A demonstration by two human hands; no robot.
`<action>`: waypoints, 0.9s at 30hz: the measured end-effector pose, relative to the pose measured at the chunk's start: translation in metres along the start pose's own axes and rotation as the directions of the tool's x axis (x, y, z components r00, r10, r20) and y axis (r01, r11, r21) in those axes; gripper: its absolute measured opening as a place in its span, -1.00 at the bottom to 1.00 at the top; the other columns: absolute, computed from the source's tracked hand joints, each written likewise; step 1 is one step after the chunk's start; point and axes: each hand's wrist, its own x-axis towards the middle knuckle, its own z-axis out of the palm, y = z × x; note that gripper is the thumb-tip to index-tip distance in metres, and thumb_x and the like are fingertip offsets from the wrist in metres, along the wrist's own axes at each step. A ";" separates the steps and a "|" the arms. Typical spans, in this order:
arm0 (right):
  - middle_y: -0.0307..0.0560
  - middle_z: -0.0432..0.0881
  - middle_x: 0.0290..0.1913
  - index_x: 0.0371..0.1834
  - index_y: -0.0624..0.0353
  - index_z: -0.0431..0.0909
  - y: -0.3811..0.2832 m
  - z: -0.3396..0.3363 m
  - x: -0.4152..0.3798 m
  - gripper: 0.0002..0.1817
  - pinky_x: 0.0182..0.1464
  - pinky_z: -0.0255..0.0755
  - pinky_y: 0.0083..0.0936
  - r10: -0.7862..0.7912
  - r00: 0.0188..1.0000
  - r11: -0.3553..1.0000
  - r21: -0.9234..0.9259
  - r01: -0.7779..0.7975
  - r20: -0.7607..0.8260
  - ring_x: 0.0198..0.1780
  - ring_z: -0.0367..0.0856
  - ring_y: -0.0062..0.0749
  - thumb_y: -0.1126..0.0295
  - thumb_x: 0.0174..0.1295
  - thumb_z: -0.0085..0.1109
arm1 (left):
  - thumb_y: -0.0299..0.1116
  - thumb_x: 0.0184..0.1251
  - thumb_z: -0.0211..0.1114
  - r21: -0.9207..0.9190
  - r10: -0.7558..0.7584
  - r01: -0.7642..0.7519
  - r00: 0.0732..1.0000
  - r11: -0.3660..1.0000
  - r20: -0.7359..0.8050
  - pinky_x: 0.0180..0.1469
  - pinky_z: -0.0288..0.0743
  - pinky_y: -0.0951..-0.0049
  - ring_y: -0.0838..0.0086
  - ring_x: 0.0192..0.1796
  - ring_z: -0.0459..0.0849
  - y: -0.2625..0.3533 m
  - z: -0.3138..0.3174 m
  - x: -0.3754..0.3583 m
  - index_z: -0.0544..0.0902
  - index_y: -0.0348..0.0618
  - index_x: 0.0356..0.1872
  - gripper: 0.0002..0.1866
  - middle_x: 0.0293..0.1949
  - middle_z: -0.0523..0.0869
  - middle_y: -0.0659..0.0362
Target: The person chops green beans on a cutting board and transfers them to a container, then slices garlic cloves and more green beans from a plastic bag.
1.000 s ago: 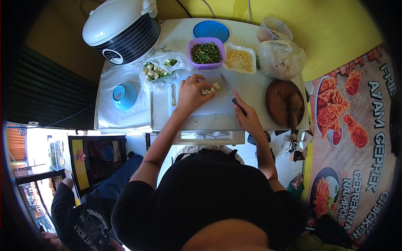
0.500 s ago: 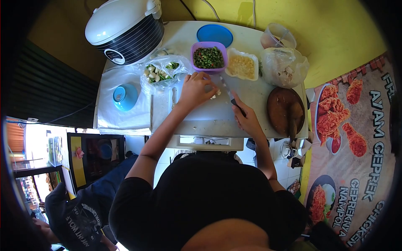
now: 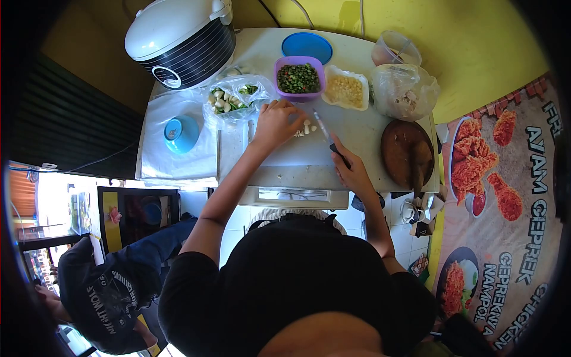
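Note:
My right hand (image 3: 352,171) is closed around the black handle of a knife (image 3: 322,126), its blade pointing up and away over the pale cutting board (image 3: 300,156). My left hand (image 3: 276,126) is over the board with bent fingers loosely apart; nothing shows in them, though their undersides are hidden. Chopped white pieces, apparently garlic (image 3: 306,128), lie between that hand and the blade. Beyond stand a purple container (image 3: 298,95) of chopped green vegetables and a white tray (image 3: 361,106) of small pale-yellow pieces. A clear plastic bag (image 3: 238,98) holds white cloves and something green.
A rice cooker (image 3: 181,44) stands back left, above a blue bowl (image 3: 181,134). A blue lid (image 3: 307,47) lies at the back. On the right are a clear tub (image 3: 397,49), a plastic bag (image 3: 405,89) and a brown mortar (image 3: 405,154) with pestle. Another person (image 3: 113,285) is lower left.
My left hand has drawn slightly back to the left, uncovering more white pieces. The knife stays in my right hand, its blade clear of the pieces. The view has shifted slightly.

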 end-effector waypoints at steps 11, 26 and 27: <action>-0.41 0.26 -0.57 0.50 -0.20 0.16 0.003 0.003 -0.013 -0.44 -0.55 0.20 -0.70 -0.014 1.000 1.000 0.006 0.014 0.018 -0.60 0.20 -0.74 0.38 0.45 -0.06 | -0.11 0.15 0.36 -0.009 0.233 -0.239 0.936 0.971 0.264 0.19 0.29 0.21 0.28 0.09 0.54 -0.011 -0.022 0.014 0.73 0.16 -0.14 -0.74 -0.13 0.62 0.15; -0.38 0.30 -0.67 0.48 -0.17 0.20 -0.001 0.025 -0.012 -0.50 -0.71 0.15 -0.74 -0.015 0.988 1.000 0.011 0.014 0.153 -0.73 0.19 -0.80 0.25 0.49 -0.08 | -0.31 0.21 0.36 -0.376 0.032 0.042 0.981 0.926 0.190 -0.06 0.52 0.32 0.23 -0.16 0.67 -0.002 -0.036 -0.070 0.75 -0.14 -0.23 -0.82 -0.23 0.65 0.03; -0.37 0.31 -0.69 0.48 -0.17 0.21 -0.003 0.026 -0.011 -0.51 -0.72 0.16 -0.74 0.017 0.985 1.000 0.000 -0.017 0.172 -0.74 0.20 -0.79 0.24 0.49 -0.09 | -0.31 0.21 0.37 -0.335 0.016 0.037 0.988 0.941 0.153 -0.06 0.52 0.32 0.23 -0.16 0.67 -0.002 -0.034 -0.073 0.75 -0.15 -0.23 -0.82 -0.23 0.65 0.04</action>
